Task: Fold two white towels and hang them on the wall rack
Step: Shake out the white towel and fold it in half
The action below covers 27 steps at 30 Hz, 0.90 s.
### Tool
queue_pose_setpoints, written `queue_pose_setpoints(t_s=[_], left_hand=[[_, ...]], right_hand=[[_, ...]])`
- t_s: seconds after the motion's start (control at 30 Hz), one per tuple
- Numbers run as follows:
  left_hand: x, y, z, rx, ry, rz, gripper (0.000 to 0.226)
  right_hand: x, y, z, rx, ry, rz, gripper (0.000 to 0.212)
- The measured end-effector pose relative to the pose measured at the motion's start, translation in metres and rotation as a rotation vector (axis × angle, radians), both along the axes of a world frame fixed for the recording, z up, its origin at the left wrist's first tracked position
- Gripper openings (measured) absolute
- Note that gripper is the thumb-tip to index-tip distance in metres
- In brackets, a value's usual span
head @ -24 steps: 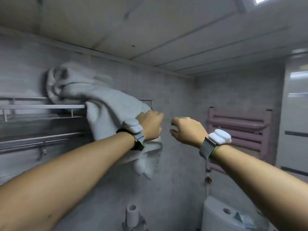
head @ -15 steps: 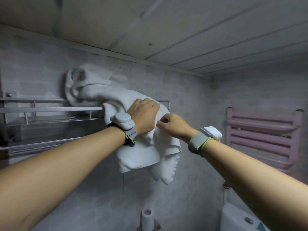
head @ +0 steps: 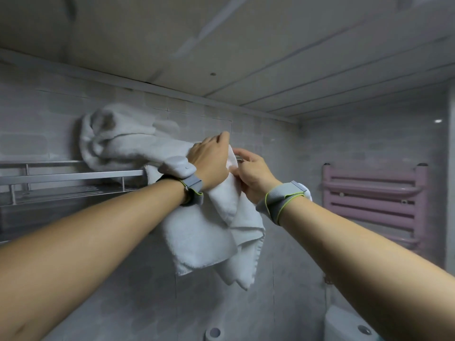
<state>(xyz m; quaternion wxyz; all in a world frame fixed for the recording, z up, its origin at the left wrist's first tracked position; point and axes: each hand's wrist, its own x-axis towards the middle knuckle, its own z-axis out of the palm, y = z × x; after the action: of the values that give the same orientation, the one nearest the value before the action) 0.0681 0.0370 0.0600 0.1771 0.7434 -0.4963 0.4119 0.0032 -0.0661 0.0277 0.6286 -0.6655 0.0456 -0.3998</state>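
1. A white towel (head: 204, 232) hung bunched over the right end of a metal wall rack (head: 73, 175), high on a grey tiled wall; its upper part lay heaped on top of the rack, and its lower part drooped in loose folds below both hands.
2. The person's left hand (head: 210, 161) lay on top of the towel where it crossed the rack's rail, palm down, fingers curled over the cloth and gripping it.
3. The right hand (head: 253, 173) was just beside the left, touching the towel's right edge, with thumb and fingers pinched closed on a fold of cloth.
4. Both arms reached up and forward, nearly straight, and the wrists came close together at the towel.
5. Each wrist wore a grey band with a small white device.
6. Well off to the right, a pink wall radiator (head: 374, 200) stood on the adjoining wall.
7. A white toilet cistern (head: 349, 326) showed at the bottom right.
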Motion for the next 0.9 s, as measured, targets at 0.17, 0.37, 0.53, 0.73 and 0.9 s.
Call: queue_pose_setpoints(t_s=[0.17, 0.37, 0.53, 0.73, 0.9], left_hand=[[-0.011, -0.012, 0.015, 0.196, 0.169, 0.038, 0.053], [-0.054, -0.031, 0.025, 0.545, 0.183, -0.032, 0.029], [-0.098, -0.056, 0.017, 0.420, -0.036, -0.050, 0.007], [-0.167, -0.084, 0.019, 0.251, -0.063, -0.265, 0.019], [-0.217, -0.103, 0.025, 0.112, 0.042, -0.429, 0.020]], right_hand=[[-0.036, -0.019, -0.001, -0.237, 0.051, -0.079, 0.044], [-0.103, -0.056, -0.009, -0.338, 0.083, -0.207, 0.041], [-0.154, -0.073, -0.016, -0.244, 0.186, -0.241, 0.025], [-0.233, -0.082, -0.003, -0.185, 0.178, 0.126, 0.022], [-0.279, -0.089, 0.011, -0.184, 0.027, -0.046, 0.029]])
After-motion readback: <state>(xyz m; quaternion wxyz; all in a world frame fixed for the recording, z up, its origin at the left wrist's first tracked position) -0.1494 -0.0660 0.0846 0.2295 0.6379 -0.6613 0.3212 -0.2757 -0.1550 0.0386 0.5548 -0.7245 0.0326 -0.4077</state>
